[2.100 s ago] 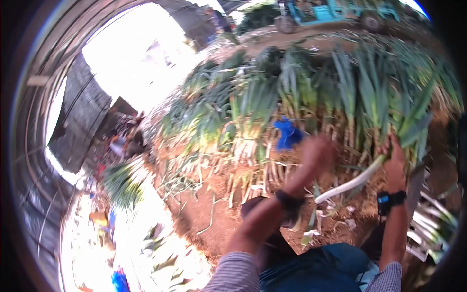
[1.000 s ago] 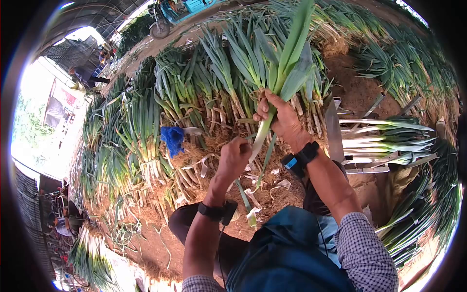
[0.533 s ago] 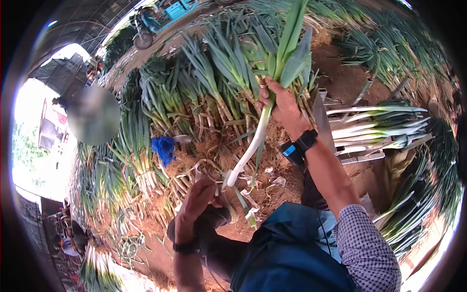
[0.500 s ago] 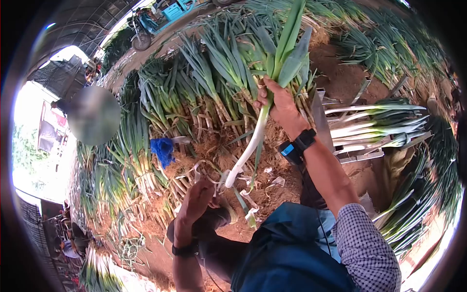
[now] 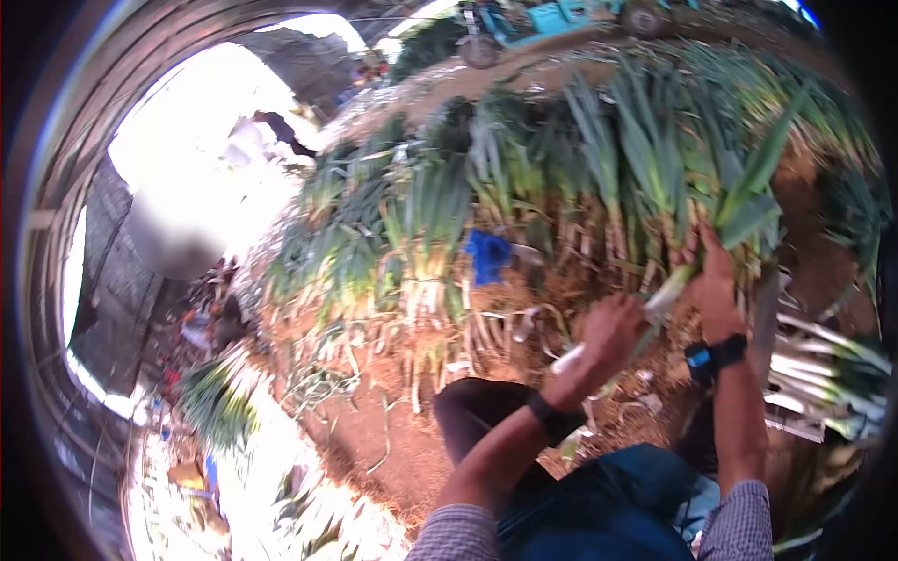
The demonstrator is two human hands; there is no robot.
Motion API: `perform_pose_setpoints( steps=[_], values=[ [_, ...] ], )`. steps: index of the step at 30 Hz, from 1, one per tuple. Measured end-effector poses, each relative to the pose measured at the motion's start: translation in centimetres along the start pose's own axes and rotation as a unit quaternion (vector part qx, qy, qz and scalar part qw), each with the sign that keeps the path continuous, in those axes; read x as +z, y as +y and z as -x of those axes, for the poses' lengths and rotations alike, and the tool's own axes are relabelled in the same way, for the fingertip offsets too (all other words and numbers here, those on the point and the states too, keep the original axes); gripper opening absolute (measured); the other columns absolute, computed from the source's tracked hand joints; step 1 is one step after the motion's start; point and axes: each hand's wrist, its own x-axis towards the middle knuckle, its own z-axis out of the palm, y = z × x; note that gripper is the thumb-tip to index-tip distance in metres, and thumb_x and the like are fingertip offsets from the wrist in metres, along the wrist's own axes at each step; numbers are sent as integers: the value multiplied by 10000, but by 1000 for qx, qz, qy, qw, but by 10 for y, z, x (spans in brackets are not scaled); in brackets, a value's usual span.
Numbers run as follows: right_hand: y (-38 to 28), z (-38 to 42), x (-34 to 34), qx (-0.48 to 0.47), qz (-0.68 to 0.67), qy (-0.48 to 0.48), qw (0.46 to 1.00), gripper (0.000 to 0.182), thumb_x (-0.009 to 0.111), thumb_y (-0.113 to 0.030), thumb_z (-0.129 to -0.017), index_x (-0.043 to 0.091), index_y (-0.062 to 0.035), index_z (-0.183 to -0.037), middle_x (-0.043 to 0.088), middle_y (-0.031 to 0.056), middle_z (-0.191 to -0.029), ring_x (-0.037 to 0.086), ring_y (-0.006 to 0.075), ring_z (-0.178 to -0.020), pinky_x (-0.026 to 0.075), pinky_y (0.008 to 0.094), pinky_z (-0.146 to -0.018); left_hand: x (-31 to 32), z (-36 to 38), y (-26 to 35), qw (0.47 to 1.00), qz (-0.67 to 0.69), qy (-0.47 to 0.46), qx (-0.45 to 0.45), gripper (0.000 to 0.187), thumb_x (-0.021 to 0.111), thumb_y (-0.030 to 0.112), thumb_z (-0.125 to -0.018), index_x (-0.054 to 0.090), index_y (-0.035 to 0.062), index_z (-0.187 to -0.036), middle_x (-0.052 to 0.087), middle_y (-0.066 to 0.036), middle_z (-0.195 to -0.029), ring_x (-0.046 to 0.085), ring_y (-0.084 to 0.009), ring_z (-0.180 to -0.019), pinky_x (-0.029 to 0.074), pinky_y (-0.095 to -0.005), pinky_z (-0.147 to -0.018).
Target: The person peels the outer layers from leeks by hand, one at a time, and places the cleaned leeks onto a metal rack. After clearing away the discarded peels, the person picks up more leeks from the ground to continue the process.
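A single leek (image 5: 668,292) slants across in front of me, its broad green leaves at upper right and its white root end at lower left. My right hand (image 5: 715,280) is closed round it just below the leaves. Lower down, my left hand (image 5: 613,329) is wrapped round the white stem, and the pale tip shows past the wrist side. Motion blurs both hands a little. Behind them stand rows of unpeeled leeks (image 5: 608,159) with brown, dirty roots.
A blue cloth or net bundle (image 5: 488,257) lies among the roots. Right of me, cleaned white leeks (image 5: 823,360) rest on a metal rack (image 5: 793,423). Peelings litter the soil (image 5: 374,439). A turquoise three-wheeled vehicle (image 5: 561,17) stands at the back.
My left hand has come up from beside the root end and closed round the white stem. The right hand keeps its hold. My view has swung left.
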Motion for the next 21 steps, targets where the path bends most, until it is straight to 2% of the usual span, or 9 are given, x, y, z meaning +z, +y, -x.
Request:
perform_pose_setpoints(
  steps=[3, 6, 10, 11, 12, 14, 16, 19, 21],
  values=[
    [6, 3, 4, -16, 34, 25, 999, 177, 644, -247, -974, 559, -114, -894, 474, -9, -644, 435, 139, -505, 456, 364, -579, -11, 0, 9, 1000, -10, 21, 8, 235, 757, 179, -791, 599, 45, -902, 600, -127, -884, 600, -329, -897, 440, -455, -754],
    [14, 3, 4, -30, 75, 42, 996, 190, 648, -260, -971, 560, -117, -882, 484, -7, -650, 440, 138, -503, 458, 359, -565, -4, 3, 3, 999, 13, -45, -18, 205, 732, 163, -803, 596, 42, -898, 609, -135, -906, 602, -343, -915, 436, -466, -774],
    [9, -1, -5, -9, 53, 68, 996, 179, 659, -259, -961, 570, -121, -889, 492, -5, -648, 435, 141, -499, 485, 377, -578, 3, 15, -4, 996, -28, 43, 77, 157, 689, 146, -815, 612, 42, -903, 615, -132, -919, 599, -349, -915, 451, -481, -796],
    [9, 0, -2, -13, 48, 64, 997, 167, 678, -244, -945, 579, -118, -895, 501, 2, -658, 451, 147, -513, 492, 384, -584, 12, 18, -23, 993, -50, -33, 104, 162, 678, 140, -814, 643, 62, -952, 615, -125, -917, 593, -339, -914, 450, -470, -823],
    [5, 4, -5, -20, 45, 64, 997, 159, 697, -229, -929, 589, -115, -900, 509, 8, -667, 467, 153, -527, 500, 391, -590, -4, 20, -12, 977, -25, 38, 210, 142, 674, 123, -812, 649, 84, -947, 614, -108, -907, 593, -312, -900, 452, -451, -821],
    [-5, 3, -5, -44, 56, 71, 995, 156, 735, -198, -896, 607, -110, -912, 527, 21, -687, 498, 165, -555, 516, 406, -602, -15, 30, 11, 984, 69, -9, 165, 154, 729, 59, -778, 594, 71, -852, 602, -105, -856, 597, -315, -865, 461, -430, -820],
    [-16, -8, -5, -62, 105, 110, 986, 167, 687, -237, -942, 598, -97, -926, 504, 4, -676, 463, 144, -529, 499, 391, -566, -16, 48, 15, 967, 81, -61, 235, 172, 706, 98, -827, 589, 25, -929, 591, -121, -856, 586, -322, -888, 468, -439, -848],
    [-35, -13, -7, -53, 78, 78, 992, 146, 645, -221, -973, 583, -92, -943, 492, -3, -684, 444, 136, -514, 477, 375, -547, -17, 90, 20, 961, 96, -192, 172, 164, 695, 99, -841, 559, 28, -900, 584, -129, -851, 588, -331, -872, 475, -422, -828],
    [-46, -12, -10, -45, 81, 54, 994, 154, 621, -227, -990, 568, -92, -940, 491, -5, -691, 440, 127, -511, 444, 353, -535, -6, 113, 2, 961, 123, -197, 151, 190, 704, 98, -851, 526, 32, -850, 561, -129, -819, 581, -335, -805, 483, -418, -753]
  ],
)
